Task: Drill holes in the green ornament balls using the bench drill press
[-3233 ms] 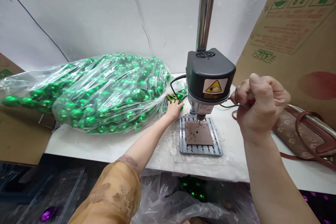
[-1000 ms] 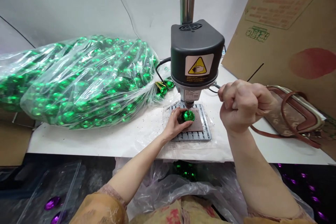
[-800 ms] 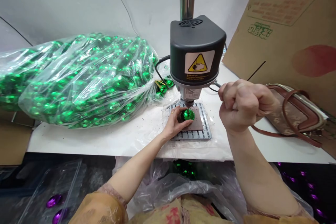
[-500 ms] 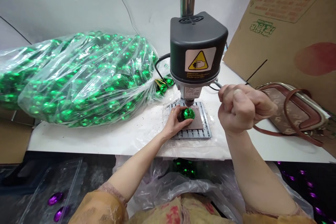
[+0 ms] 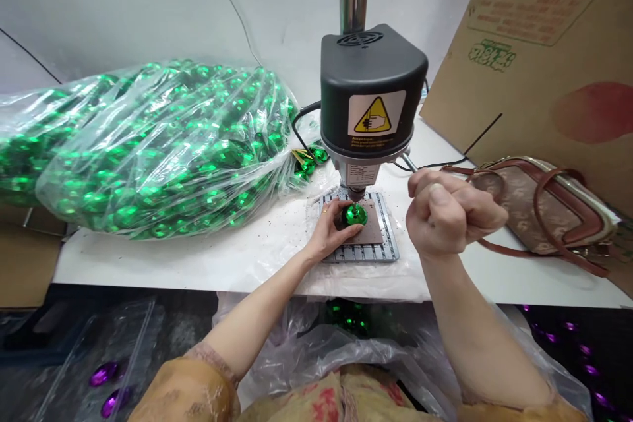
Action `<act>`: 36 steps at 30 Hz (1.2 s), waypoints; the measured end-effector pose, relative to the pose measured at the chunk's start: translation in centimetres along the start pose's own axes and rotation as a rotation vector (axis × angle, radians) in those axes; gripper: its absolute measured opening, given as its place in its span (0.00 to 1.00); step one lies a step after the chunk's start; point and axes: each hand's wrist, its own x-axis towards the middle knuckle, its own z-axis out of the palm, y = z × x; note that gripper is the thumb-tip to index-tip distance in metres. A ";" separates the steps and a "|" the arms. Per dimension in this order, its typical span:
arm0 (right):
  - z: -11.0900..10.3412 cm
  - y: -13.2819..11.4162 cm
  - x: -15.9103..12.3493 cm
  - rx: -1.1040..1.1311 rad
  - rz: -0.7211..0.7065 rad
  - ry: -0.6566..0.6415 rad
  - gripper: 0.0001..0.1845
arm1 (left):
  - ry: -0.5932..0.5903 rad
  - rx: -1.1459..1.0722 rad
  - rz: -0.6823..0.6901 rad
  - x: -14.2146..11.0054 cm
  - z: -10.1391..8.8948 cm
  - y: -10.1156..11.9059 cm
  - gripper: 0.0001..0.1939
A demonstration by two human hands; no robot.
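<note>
Under the bit of a black bench drill press point(image 5: 373, 72) lies a shiny green faceted gem point(image 5: 356, 214). My left hand point(image 5: 332, 229) curls thumb and fingers round the gem's left side, holding it on a flat board point(image 5: 373, 231) over the slotted metal base point(image 5: 390, 252). The drill bit meets the top of the gem; whether it has gone in I cannot tell. My right hand point(image 5: 450, 211) is closed in a fist round the end of the drill press's lever point(image 5: 409, 162), whose grip is hidden inside the fingers.
A clear plastic bag full of green gems point(image 5: 168, 151) fills the table's left side. On the right are a brown patterned handbag point(image 5: 568, 211) and a large cardboard box point(image 5: 544, 59). Dark crumbs lie round the base. Purple gems point(image 5: 103, 374) lie below the table.
My right hand has moved slightly down and to the left with the lever. My left hand and the green gem have stayed in place.
</note>
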 end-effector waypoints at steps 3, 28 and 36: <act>1.0 -0.6 2.0 0.001 0.147 0.068 0.24 | 0.025 0.009 -0.003 0.1 0.2 0.2 0.29; 2.3 -0.5 5.0 0.004 0.367 0.161 0.22 | 0.170 0.792 0.447 0.8 -7.8 1.7 0.13; 2.1 -0.8 4.8 0.012 0.359 0.121 0.23 | 0.048 1.130 -0.179 12.1 -8.7 0.1 0.15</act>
